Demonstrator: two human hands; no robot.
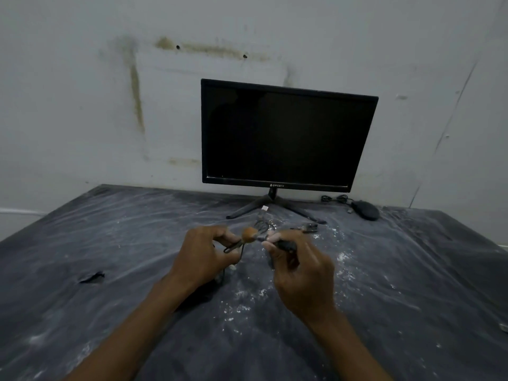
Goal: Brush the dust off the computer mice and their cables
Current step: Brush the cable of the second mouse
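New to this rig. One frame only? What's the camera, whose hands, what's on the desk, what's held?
There is no robot: a person works with bare hands. The single picture comes from a wide-angle camera on their head, looking forward and down.

The left hand pinches a thin dark cable. The right hand grips a dark-handled brush, whose brown bristles meet the cable between the hands. Motion blur hides finer detail.

The table has a dark, wrinkled plastic cover speckled with white dust. At the back stands a monitor with its screen off. To its right lies a black mouse with its coiled cable, untouched.
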